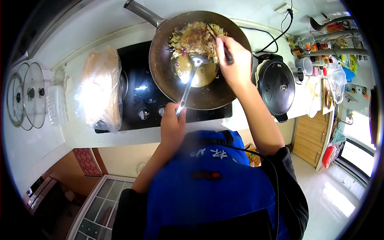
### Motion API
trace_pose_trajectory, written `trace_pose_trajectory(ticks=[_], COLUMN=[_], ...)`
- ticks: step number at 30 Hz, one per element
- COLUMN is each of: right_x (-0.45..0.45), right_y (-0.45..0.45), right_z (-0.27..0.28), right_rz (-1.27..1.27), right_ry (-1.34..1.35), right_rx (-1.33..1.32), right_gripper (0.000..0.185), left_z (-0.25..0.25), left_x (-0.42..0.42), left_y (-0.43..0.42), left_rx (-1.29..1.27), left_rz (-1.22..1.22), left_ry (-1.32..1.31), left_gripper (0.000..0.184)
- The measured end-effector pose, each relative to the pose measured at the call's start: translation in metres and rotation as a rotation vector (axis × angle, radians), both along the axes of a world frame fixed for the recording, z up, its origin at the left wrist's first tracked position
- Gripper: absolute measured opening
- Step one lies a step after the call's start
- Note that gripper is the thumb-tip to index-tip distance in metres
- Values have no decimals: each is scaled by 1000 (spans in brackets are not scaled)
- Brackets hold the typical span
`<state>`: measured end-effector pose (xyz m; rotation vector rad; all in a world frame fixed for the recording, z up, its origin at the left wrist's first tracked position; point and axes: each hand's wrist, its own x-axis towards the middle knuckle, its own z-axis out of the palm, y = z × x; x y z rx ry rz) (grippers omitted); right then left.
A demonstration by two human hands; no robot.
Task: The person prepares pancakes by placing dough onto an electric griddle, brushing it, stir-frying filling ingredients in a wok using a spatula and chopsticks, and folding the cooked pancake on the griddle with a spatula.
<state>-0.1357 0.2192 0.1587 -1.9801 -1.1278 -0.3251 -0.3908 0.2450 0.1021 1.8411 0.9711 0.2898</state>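
A large dark wok [164, 76] sits on the black stove, its handle pointing to the upper left. Chopped food [192, 38] lies in its upper part, with yellowish liquid [206, 76] below. My left hand [173, 122] is closed round the handle of a metal ladle [187, 89], whose bowl rests at the edge of the food. Over the wok's right side, my right hand [234, 60] is closed on dark chopsticks [212, 32], their tips in the food.
Left of the wok, a plastic bag [100, 90] overlaps the black stove [140, 96]. Glass lids [34, 94] stand at the far left. A black round appliance [276, 88] is right of the wok, with a cable [276, 39] behind. Jars and a metal cup [298, 75] stand farther right.
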Motion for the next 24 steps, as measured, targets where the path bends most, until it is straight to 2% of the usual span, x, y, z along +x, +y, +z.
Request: trace_pose_trajectory(ticks=[2,6,11,13,16,21,24], right_x=[4,-22,-40,-39,-37,-16,-1], right_y=[4,-5,-16,-16,-25,-41,-63], right_z=[-26,-45,-59,-71,-61,2,14], right_rz=[22,-34,53,102,148,-11,-111], right_ry=[-51,-240,-302,-351,-250,210,376], right_rx=[-43,-183,-281,-206,-294,-66,113], right_gripper=[12,8,15,19,22,16,18], left_z=[-1,-1,-1,-1,-3,-5,-4], left_x=[0,-1,1,0,-1,0,0], left_y=[-1,-1,-1,-1,-1,-1,-1], left_rx=[15,11,25,23,27,23,33], left_rz=[3,9,3,-1,-3,8,16], left_ry=[-15,-38,-21,-21,-22,-28,-40], left_gripper=[25,25,24,24,24,23,23])
